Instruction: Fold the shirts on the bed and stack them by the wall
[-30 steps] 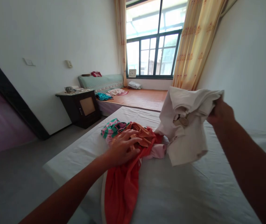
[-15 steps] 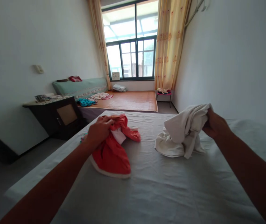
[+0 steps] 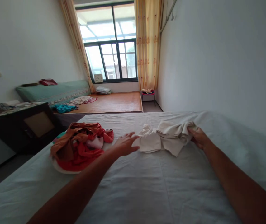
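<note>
One white garment (image 3: pixel 170 138), its end clutched by the right hand (image 3: pixel 200 138), extends leftward to the splayed left hand (image 3: pixel 125 145).

Single view from my head: the camera looks forward and down over the pale sheet (image 3: pixel 137 189), my left hand (image 3: pixel 125 144) and right hand (image 3: pixel 199 137) near, the window (image 3: pixel 114 43) well beyond.

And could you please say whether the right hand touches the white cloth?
Touching: the head view shows the right hand gripping the white cloth at one end.
</note>
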The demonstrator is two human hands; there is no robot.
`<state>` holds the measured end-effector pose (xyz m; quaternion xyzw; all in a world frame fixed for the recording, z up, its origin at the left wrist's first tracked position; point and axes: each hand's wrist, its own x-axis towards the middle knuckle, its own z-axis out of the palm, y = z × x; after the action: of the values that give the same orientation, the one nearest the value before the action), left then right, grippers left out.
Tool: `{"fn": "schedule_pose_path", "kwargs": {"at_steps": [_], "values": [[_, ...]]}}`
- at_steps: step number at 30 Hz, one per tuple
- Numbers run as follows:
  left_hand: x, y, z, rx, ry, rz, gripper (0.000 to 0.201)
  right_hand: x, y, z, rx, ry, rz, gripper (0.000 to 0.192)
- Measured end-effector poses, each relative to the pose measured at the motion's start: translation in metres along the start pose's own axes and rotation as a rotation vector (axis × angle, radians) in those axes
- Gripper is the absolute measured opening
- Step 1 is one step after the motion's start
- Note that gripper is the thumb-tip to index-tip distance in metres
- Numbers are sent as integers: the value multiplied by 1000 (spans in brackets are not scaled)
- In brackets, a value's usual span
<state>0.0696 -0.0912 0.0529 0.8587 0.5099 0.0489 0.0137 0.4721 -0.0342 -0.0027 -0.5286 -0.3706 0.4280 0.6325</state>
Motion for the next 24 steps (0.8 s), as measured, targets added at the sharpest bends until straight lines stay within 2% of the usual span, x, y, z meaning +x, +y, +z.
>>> {"fn": "schedule_pose_path", "kwargs": {"at_steps": [2, 4, 6, 8, 9, 12, 14, 15, 16, 17, 18, 20, 22, 24], "values": [[19, 17, 27, -109, -19, 4, 71, -1, 10, -4, -12, -14, 110, 26], [34, 19, 47, -173, 41, -39, 59, 3, 12, -7, 22, -21, 141, 21], [43, 8, 55, -211, 98, -84, 41, 8, 7, -12, 87, -25, 97, 20], [44, -12, 47, -240, 181, -133, 31, 13, -1, -17, 162, -31, 0, 21], [43, -25, 38, -256, 260, -166, 27, 15, -6, -21, 182, -32, -55, 22], [29, -64, 9, -307, 627, -319, 17, 17, -10, -31, 89, -46, -171, 23], [18, -85, -1, -354, 853, -418, 13, 15, -4, -34, -87, -81, -139, 22], [13, -93, -1, -396, 923, -464, 13, 13, 0, -34, -203, -93, -103, 20], [9, -98, 2, -465, 939, -497, 15, 11, 4, -33, -309, -92, -67, 19], [6, -102, 7, -558, 907, -518, 19, 8, 8, -30, -408, -77, -57, 18], [5, -103, 15, -662, 836, -524, 25, 6, 10, -26, -508, -52, -84, 19], [5, -103, 29, -796, 684, -490, 33, -1, 10, -17, -648, -11, -236, 24], [8, -99, 37, -713, 665, -423, 32, -8, 6, -7, -753, -26, -399, 31], [12, -90, 38, -495, 734, -325, 24, -13, 3, 0, -813, -64, -430, 42]]}}
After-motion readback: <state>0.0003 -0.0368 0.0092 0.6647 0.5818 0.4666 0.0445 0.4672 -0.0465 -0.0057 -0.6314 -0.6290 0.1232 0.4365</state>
